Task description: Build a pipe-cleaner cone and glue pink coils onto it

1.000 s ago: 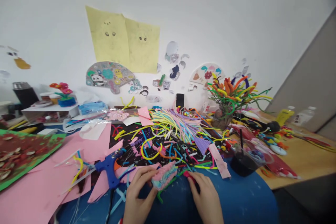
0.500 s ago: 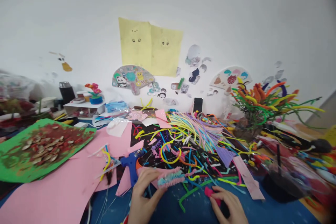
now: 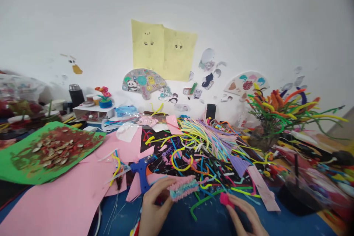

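My left hand point(image 3: 158, 202) is closed around one end of a fuzzy pink and light-blue pipe-cleaner piece point(image 3: 184, 188), held tilted above the blue tabletop. Between the thumb and fingers of my right hand point(image 3: 247, 214) is a small bright pink piece point(image 3: 226, 200); its exact kind is too small to make out. A gap of bare blue table lies between the two hands. Just beyond my left hand lies a blue hot glue gun point(image 3: 142, 171) with an orange trigger. A bent green pipe cleaner point(image 3: 204, 202) rests between the hands.
Loose pipe cleaners point(image 3: 210, 136) heap across the middle. Pink paper sheets point(image 3: 63, 202) and a green sheet point(image 3: 16, 158) bearing seed-like shells cover the left. To the right stand a vase of pipe-cleaner stems point(image 3: 262, 136) and a dark cup point(image 3: 298, 195).
The view has shifted slightly left, so the scene sits further right. Both hands keep their pieces; my right hand has turned a little, and more of the bright pink piece shows.
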The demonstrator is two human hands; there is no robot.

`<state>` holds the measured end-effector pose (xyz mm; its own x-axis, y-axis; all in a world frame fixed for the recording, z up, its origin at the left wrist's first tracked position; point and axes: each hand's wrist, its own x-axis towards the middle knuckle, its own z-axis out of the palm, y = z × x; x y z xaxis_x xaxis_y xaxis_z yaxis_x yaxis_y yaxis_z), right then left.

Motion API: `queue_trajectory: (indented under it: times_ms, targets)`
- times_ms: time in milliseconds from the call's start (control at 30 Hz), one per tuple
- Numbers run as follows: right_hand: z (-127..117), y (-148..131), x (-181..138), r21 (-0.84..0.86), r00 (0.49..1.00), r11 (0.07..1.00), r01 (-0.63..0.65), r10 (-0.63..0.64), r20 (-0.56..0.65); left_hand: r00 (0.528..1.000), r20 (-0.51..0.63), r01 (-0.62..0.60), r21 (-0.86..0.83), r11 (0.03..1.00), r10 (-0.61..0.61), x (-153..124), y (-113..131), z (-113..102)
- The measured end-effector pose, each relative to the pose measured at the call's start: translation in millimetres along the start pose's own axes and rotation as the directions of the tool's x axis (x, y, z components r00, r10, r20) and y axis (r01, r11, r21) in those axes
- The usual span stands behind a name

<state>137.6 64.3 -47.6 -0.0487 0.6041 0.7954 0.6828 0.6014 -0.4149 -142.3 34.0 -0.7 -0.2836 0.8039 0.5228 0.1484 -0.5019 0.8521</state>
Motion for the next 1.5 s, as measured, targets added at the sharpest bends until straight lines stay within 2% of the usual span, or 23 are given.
queue_trajectory:
  times_ms: [133, 267, 367, 500, 833, 900, 967, 1000, 1067, 1133, 1200, 1300, 1400, 1500]
  targets:
    - [9, -33, 16, 0.152, 0.994, 0.986, 0.070, -0.057, -0.088, 0.993, 0.021, 0.119, -0.140, 0.983, -0.118, -2, -3, 0]
    - [24, -66, 33, 0.331, 0.988, 0.938, 0.106, -0.063, -0.139, 0.991, 0.018, 0.131, -0.148, 0.980, -0.130, -2, -8, -1]
    - [38, -91, 45, 0.432, 0.989, 0.892, 0.132, -0.086, -0.123, 0.990, 0.023, 0.140, -0.121, 0.983, -0.138, -1, -8, -2]
    - [52, -113, 56, 0.474, 0.982, 0.859, 0.191, -0.170, -0.087, 0.989, 0.075, 0.133, -0.088, 0.987, -0.126, 0, -7, -3]
    - [62, -106, 61, 0.470, 0.968, 0.850, 0.236, -0.250, -0.034, 0.978, 0.064, 0.202, -0.012, 0.979, -0.201, -2, -15, -3]
    - [64, -103, 57, 0.479, 0.976, 0.855, 0.199, -0.215, -0.022, 0.977, 0.068, 0.204, -0.014, 0.979, -0.203, -2, -14, -4]
    - [66, -98, 51, 0.530, 0.995, 0.842, 0.098, -0.102, -0.021, 0.976, 0.073, 0.209, -0.018, 0.978, -0.207, -1, -13, -4]
    - [68, -96, 48, 0.581, 0.999, 0.814, 0.029, -0.014, -0.030, 0.975, 0.074, 0.210, -0.016, 0.978, -0.208, -1, -12, -4]
    - [72, -93, 42, 0.712, 0.980, 0.693, -0.113, 0.197, -0.036, 0.975, 0.074, 0.209, -0.006, 0.978, -0.208, 0, -10, -4]
    - [77, -94, 39, 0.828, 0.921, 0.517, -0.216, 0.390, -0.003, 0.975, 0.079, 0.206, 0.006, 0.979, -0.206, -1, -8, -4]
    - [83, -100, 36, 0.888, 0.858, 0.368, -0.275, 0.512, 0.053, 0.976, 0.074, 0.205, 0.021, 0.978, -0.206, -2, -7, -3]
    - [91, -113, 35, 0.914, 0.813, 0.247, -0.322, 0.568, 0.133, 0.984, 0.026, 0.174, 0.106, 0.979, -0.178, -5, -5, -1]
    - [96, -123, 33, 0.916, 0.809, 0.180, -0.360, 0.548, 0.211, 0.995, -0.019, 0.098, 0.257, 0.961, -0.096, -8, -5, 3]
    - [99, -126, 29, 0.918, 0.809, 0.129, -0.374, 0.530, 0.254, 1.000, -0.008, -0.004, 0.375, 0.927, 0.007, -11, -8, 6]
